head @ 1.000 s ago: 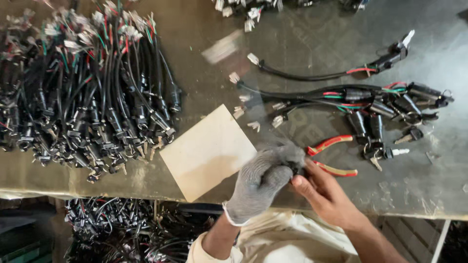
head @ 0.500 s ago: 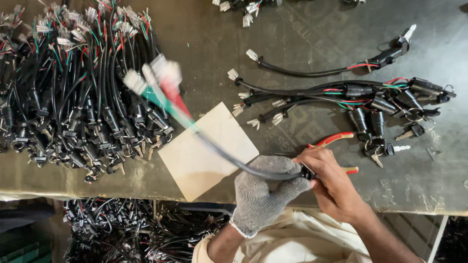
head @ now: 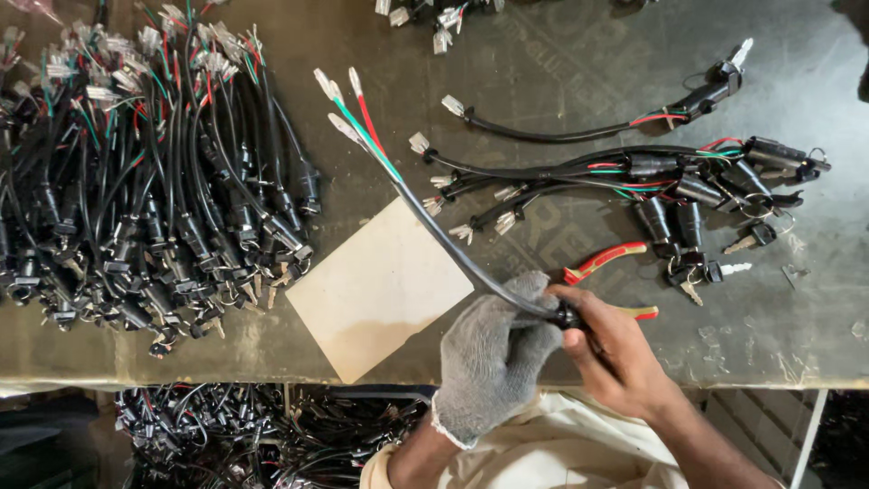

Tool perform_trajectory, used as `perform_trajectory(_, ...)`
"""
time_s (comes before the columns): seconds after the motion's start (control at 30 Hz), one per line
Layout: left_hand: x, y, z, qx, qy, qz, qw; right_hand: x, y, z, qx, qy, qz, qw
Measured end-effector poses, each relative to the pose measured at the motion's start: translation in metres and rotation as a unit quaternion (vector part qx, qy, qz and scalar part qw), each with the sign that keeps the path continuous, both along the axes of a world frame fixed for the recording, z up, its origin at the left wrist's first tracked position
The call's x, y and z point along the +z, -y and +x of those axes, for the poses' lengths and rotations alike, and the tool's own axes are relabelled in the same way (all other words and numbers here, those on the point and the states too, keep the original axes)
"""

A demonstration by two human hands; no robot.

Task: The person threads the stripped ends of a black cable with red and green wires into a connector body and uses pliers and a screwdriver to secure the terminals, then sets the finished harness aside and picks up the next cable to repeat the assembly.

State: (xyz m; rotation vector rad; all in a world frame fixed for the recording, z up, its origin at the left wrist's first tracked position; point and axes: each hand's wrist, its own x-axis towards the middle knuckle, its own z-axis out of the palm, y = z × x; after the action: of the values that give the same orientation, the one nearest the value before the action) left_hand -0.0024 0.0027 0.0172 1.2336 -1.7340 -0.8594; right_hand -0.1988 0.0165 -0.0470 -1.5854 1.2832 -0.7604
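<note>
Both hands meet on one cable [head: 453, 244] above the table [head: 561, 54] edge: the gloved left hand [head: 493, 358] is curled tight round the black sheath, and the bare right hand [head: 615, 349] pinches the plug end just right of it, fingers closed. The cable looks light and limp, so it is best held near the plug; its free end rises up-left of the grip, fanning into red, green and white leads with small, probably easily bent terminals, over a card [head: 380, 290], with pliers [head: 606, 272] just beyond the right hand

Left hand [head: 493, 349], right hand [head: 615, 349] clenched together
</note>
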Motion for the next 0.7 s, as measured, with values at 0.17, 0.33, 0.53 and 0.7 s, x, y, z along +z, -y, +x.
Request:
perform_trajectory(0.17,-0.006,0.006,0.009,-0.038,0.020,-0.021,0.999,0.003,-0.001,0.005,0.017,-0.007,-0.088,0.996)
perform_trajectory(0.33,0.003,0.000,-0.002,-0.006,-0.005,0.027,1.000,-0.012,-0.003,0.000,-0.017,0.114,0.062,0.991)
perform_trajectory(0.53,0.005,0.008,-0.002,-0.065,0.094,-0.048,0.992,-0.028,-0.007,-0.010,0.014,0.201,0.115,0.973)
perform_trajectory(0.7,-0.007,0.012,0.009,-0.146,0.005,-0.004,0.989,-0.028,-0.005,-0.002,0.016,0.226,0.183,0.957)
